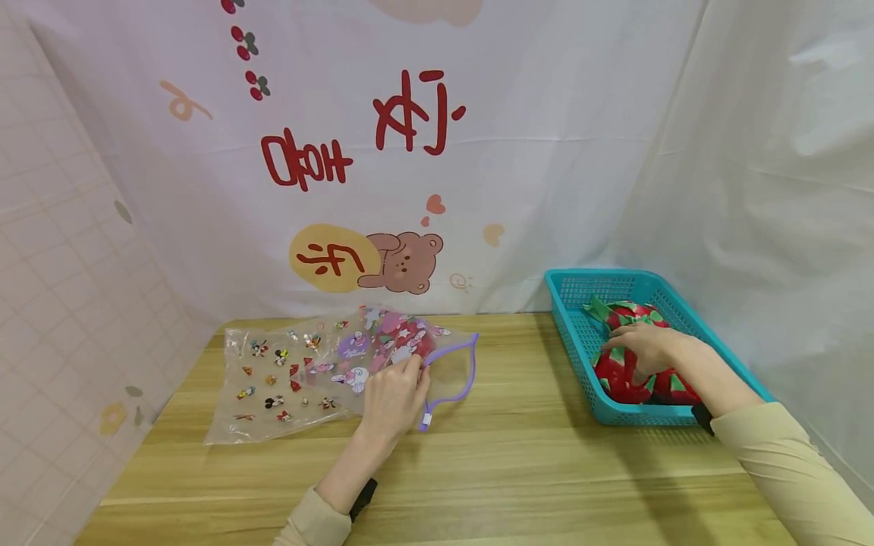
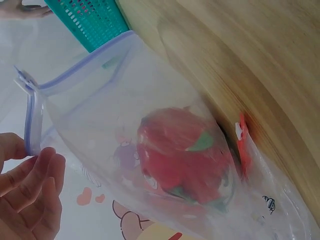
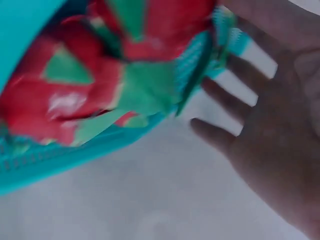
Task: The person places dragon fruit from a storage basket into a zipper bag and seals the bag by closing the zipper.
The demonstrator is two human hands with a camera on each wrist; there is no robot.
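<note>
A clear zip bag (image 2: 100, 95) with a purple zip edge and cartoon prints has its mouth spread apart. Inside it rests a plush-looking red and green dragon fruit (image 2: 180, 155). My left hand (image 1: 396, 394) pinches the bag's edge beside the mouth, as the left wrist view shows. Over at the right, my right hand (image 1: 645, 349) reaches into the turquoise basket (image 1: 570, 345), its fingers extended right at several more dragon fruits (image 1: 617, 379). In the right wrist view their red skins and green leaf tips (image 3: 150, 87) lie beside the fingertips.
A second clear bag (image 1: 235, 364) with small cartoon figures lies flat on the wooden table (image 1: 492, 470) at the left, partly under the purple-edged bag. Its red zip end (image 2: 243, 145) shows in the left wrist view. A printed white cloth (image 1: 546, 189) hangs behind the table.
</note>
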